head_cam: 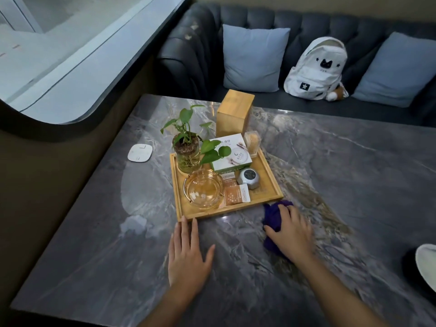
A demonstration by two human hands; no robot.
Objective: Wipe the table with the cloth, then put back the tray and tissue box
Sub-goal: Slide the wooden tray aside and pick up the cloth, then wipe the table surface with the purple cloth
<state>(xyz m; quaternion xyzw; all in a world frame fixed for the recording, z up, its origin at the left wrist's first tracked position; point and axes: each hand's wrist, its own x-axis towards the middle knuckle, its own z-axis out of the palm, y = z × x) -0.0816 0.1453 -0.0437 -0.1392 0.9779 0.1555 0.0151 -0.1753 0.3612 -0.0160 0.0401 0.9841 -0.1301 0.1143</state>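
A wooden tray (269, 175) sits mid-table on the grey marble table (342, 173), loaded with a potted plant, a glass ashtray, a green-white box, a small grey tin and packets. The wooden tissue box (233, 114) stands upright just behind the tray. My left hand (187, 258) lies flat, fingers apart, with its fingertips touching the tray's near left corner. My right hand (291, 233) presses down on a crumpled purple cloth (273, 215) beside the tray's near right corner.
A white square coaster (140, 152) lies left of the tray. Behind the table runs a dark sofa (188, 55) with two blue cushions and a white backpack (316, 67). A curved window ledge borders the left. A white object (427, 263) shows at the right edge.
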